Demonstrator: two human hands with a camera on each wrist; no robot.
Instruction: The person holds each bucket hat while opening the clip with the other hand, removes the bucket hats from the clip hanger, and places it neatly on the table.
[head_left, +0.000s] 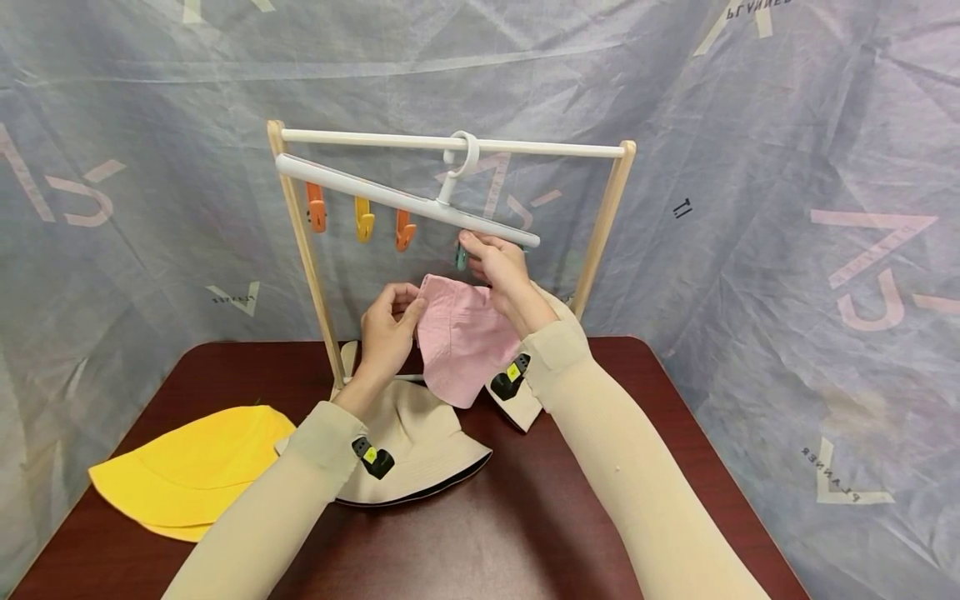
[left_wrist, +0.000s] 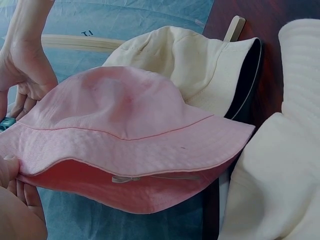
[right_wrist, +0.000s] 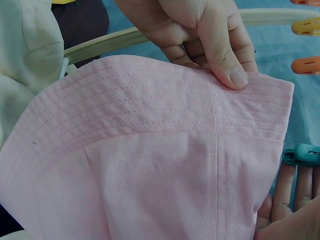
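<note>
My left hand (head_left: pixel 388 329) pinches the brim of a pink bucket hat (head_left: pixel 468 337), with the thumb on the near face of the brim in the right wrist view. The hat hangs tilted under the low right end of a white hanger (head_left: pixel 397 198). At that end my right hand (head_left: pixel 498 265) holds a teal clothespin (right_wrist: pixel 302 155) with its fingers. The clothespin is close beside the edge of the pink hat. Inside the brim a thin pale cord (left_wrist: pixel 127 179) shows in the left wrist view.
The hanger hooks over the white rail of a wooden stand (head_left: pixel 600 229). Orange (head_left: pixel 316 208) and yellow (head_left: pixel 364 221) clothespins hang along its left half. Below are a cream bucket hat (head_left: pixel 408 442), another cream hat (head_left: pixel 521 408) behind the right arm, and a yellow hat (head_left: pixel 195 467) at left.
</note>
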